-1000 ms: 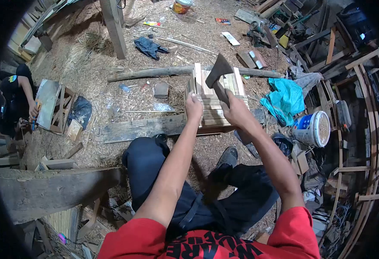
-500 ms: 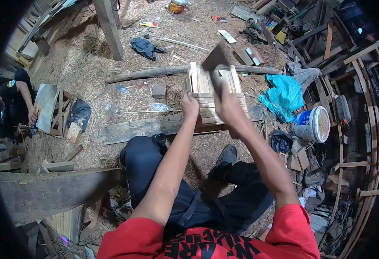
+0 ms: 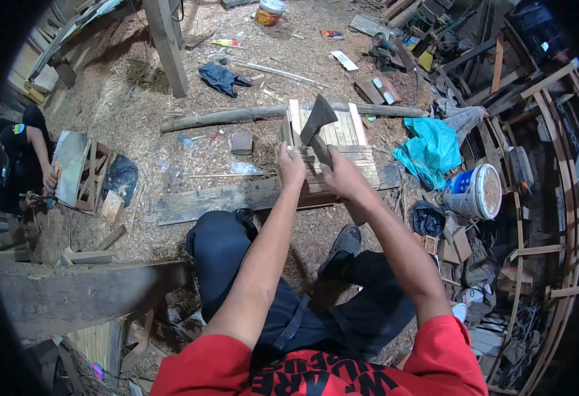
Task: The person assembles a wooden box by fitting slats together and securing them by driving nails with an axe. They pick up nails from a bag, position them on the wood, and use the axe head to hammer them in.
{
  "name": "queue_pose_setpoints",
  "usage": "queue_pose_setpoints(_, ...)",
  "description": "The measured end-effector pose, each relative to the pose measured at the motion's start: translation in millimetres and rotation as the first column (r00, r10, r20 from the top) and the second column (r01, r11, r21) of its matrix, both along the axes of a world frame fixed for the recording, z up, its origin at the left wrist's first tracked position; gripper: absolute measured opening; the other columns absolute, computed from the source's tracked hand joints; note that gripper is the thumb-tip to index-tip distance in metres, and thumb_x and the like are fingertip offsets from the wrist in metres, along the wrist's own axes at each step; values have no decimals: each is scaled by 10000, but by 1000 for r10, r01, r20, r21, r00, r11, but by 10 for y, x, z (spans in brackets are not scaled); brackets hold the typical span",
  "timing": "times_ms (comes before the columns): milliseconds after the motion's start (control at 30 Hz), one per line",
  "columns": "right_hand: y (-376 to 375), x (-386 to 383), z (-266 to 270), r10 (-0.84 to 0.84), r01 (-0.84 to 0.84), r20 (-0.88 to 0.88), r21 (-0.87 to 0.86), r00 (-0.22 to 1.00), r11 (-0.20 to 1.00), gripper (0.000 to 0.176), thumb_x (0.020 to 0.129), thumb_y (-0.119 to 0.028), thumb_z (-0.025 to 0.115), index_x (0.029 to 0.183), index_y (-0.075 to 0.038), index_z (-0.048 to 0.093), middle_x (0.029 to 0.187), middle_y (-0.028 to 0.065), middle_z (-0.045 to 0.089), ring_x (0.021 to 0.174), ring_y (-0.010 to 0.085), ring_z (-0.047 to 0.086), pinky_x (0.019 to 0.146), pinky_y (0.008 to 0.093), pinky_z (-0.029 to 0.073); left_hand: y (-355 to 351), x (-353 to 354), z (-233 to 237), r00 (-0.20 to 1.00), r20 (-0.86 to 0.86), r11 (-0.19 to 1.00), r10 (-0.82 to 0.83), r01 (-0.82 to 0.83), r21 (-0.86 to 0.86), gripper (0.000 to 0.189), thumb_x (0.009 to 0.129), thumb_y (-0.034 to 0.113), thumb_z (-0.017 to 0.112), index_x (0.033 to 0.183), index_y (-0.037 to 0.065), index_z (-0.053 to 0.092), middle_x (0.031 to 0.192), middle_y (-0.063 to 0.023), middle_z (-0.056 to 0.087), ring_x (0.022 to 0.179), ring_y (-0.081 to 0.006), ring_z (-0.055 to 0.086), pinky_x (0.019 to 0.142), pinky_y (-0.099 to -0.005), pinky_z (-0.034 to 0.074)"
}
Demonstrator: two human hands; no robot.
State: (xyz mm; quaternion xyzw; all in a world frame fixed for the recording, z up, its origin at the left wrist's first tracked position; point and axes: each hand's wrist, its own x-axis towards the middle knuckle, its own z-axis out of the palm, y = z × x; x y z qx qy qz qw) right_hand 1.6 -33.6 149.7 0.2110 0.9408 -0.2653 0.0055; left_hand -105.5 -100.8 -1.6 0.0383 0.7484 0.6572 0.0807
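A slatted wooden crate [image 3: 359, 158] stands before me, resting across a weathered plank [image 3: 210, 198]. My left hand [image 3: 291, 166] is closed around the crate's near left edge, its thumb on top and the other fingers mostly hidden behind the hand. In my closed right hand [image 3: 343, 177] is a hatchet [image 3: 318, 121], gripped by its handle. The dark blade points up and away from me, low over the crate's top slats and just beyond my left hand.
A long pole [image 3: 237, 116] lies behind the crate. To the right are a teal plastic sheet [image 3: 431, 146] and a white bucket [image 3: 481, 191]. At far left, another person's hand [image 3: 49, 179] is beside a small wooden frame [image 3: 81, 168]. A thick beam [image 3: 98, 294] crosses the lower left.
The hatchet head has come down and toward the left, nearer the crate's slats and my left hand. My left hand stays at the crate's edge.
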Motion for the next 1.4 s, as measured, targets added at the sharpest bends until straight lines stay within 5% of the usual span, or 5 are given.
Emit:
queue_pose_setpoints(200,-164,-149,427,-127,142,-401,6,907,990,434,966,-201,567,1303,53,469,1017,356,645,1025,512,615,875,535,497,45,-115,-284,998,-60,1000,-25,25,5,435,1025,188,376,1305,-109,527,1380,-311,506,1330,-431,445,1145,-449,330)
queue_pose_setpoints(400,-62,57,64,39,-38,78,-10,996,999,487,913,-178,587,1329,32,447,1023,375,635,994,523,616,886,542,492,16,37,-32,999,-12,999,31,-31,12,461,1039,222,359,1355,-81,503,1378,-318,507,1341,-431,434,1135,-449,336)
queue_pose_setpoints(700,-145,88,92,-18,17,88,5,996,1000,506,940,-237,591,1347,29,450,1070,375,628,1038,512,612,896,531,491,-8,26,-29,999,-5,999,35,-35,29,451,1033,223,378,1352,-67,509,1301,-311,572,1226,-446,543,1047,-460,420)
queue_pose_setpoints(933,-161,-77,451,-112,105,-318,-40,941,994,457,957,-176,581,1337,29,431,923,376,638,912,539,630,792,562,494,28,-39,-135,991,-123,996,60,-68,-59,413,1028,210,371,1296,-46,554,1081,-310,662,1049,-437,639,918,-466,481)
queue_pose_setpoints(1400,-32,128,-27,-55,55,-35,-20,998,998,527,947,-217,580,1390,19,417,1028,386,629,1022,522,614,872,545,489,38,17,-154,991,-91,995,99,-98,18,437,1044,225,363,1303,-73,550,1206,-289,636,1163,-414,596,1006,-443,440)
